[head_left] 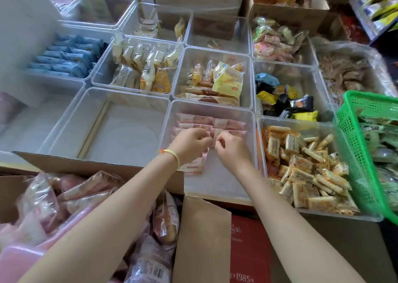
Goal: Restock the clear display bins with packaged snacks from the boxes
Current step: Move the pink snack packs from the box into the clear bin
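bare forearms, no sleeves; a thin yellow bracelet [174,156] with an orange tie circles the left wrist.

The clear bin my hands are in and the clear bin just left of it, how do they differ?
The bin being filled holds rows of pink packets; the left bin holds no snacks. Both hands, left hand and right hand, reach into the bin being filled; none reach into the left bin. A cardboard flap overlaps the left bin's near edge. Both are clear, square, front-row bins.
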The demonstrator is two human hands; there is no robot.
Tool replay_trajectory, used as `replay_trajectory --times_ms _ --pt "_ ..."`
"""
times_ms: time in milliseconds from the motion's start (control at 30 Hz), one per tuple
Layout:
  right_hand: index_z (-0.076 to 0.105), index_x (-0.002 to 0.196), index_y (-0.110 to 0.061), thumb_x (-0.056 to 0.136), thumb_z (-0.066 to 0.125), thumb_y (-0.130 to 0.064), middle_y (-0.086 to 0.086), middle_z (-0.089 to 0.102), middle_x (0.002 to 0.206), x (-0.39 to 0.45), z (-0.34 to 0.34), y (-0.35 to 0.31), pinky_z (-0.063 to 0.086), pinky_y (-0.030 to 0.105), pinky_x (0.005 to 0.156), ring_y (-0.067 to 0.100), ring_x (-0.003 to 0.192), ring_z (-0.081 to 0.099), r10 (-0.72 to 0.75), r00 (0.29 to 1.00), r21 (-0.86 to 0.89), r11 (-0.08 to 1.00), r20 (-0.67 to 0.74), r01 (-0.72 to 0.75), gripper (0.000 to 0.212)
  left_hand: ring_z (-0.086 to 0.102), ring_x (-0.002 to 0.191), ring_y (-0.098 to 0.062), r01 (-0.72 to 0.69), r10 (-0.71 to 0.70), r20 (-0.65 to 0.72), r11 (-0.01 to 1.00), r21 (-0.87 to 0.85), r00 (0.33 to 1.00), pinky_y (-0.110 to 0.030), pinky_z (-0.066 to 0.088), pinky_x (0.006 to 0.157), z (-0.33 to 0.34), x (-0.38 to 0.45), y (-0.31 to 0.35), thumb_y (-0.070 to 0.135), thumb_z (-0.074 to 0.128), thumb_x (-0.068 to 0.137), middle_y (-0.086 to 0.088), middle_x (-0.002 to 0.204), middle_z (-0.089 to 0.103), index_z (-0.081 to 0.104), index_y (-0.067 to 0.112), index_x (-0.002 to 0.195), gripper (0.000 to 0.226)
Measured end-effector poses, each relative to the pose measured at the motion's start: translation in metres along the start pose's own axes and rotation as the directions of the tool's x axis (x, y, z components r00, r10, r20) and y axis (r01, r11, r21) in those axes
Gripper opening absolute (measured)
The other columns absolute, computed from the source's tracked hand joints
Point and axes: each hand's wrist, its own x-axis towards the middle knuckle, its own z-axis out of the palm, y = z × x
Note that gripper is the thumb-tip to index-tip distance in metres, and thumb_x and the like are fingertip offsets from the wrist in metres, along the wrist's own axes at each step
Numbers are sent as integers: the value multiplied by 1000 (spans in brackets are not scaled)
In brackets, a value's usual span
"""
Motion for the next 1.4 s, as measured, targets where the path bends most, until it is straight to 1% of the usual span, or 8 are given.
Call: replay_trajectory --times_ms 167,267,400,767,1033,1200,1300,1400 --pt "61 77 -12 98 55 -18 -1 61 67 -85 -17 -59 44 25 57 13 63 56 -16 977 426 898 -211 107 23 51 47 -11 -129 76 -216 961 -243 973 -26 46 49 -43 -54 -3 11 56 94 -3 60 62 72 8 83 20" --pt "55 69 -4 99 56 -20 11 56 62 -135 -4 -102 45 39 58 27 59 54 -133 989 566 811 -72 150 34 46 45 -9 -157 92 -264 959 -238 960 -23 40 50 -74 -88 -25 14 58 93 4 52 55 73 10 81 19" --pt "64 74 -8 94 64 -29 3 62 66 -170 38 -151 43 26 60 7 59 51 -276 920 456 881 278 126 29 45 50 -12 -121 51 -278 963 -243 959 -30 36 55 -118 -134 -69 26 59 84 8 48 51 73 15 77 19" --pt "64 107 -33 78 74 -50 -12 64 97 -219 83 -235 54 27 77 8 86 61 -240 821 233 963 518 135 34 62 59 -11 0 7 -249 1000 28 969 -23 46 54 -176 -235 -150 23 60 90 7 65 64 73 17 80 18" --pt "61 85 -23 82 75 -33 -8 60 82 -231 71 -251 42 24 61 7 71 52 -180 891 179 977 416 113 18 60 75 -13 -73 61 -309 997 -27 949 -27 47 68 -184 -256 -158 19 60 89 6 80 64 73 19 87 14" --pt "61 95 -24 86 77 -36 -3 69 88 -223 39 -235 51 28 64 11 77 65 -33 973 409 910 228 -64 22 59 95 -12 -197 150 -329 974 -116 932 -31 50 93 -184 -260 -147 9 62 89 0 116 55 62 25 122 37" --pt "60 115 -22 91 73 -30 5 73 101 -224 23 -228 59 38 68 17 83 73 31 977 671 723 209 -167 29 49 119 -15 -298 320 -227 946 127 920 -21 38 105 -179 -261 -139 1 59 89 2 147 38 40 37 144 69" --pt "59 123 -26 97 64 -19 3 74 104 -229 9 -225 59 34 57 18 80 73 30 964 808 539 264 -238 27 12 151 -19 -428 538 -48 718 548 841 -40 18 118 -168 -258 -132 16 68 80 9 163 15 21 46 151 91"
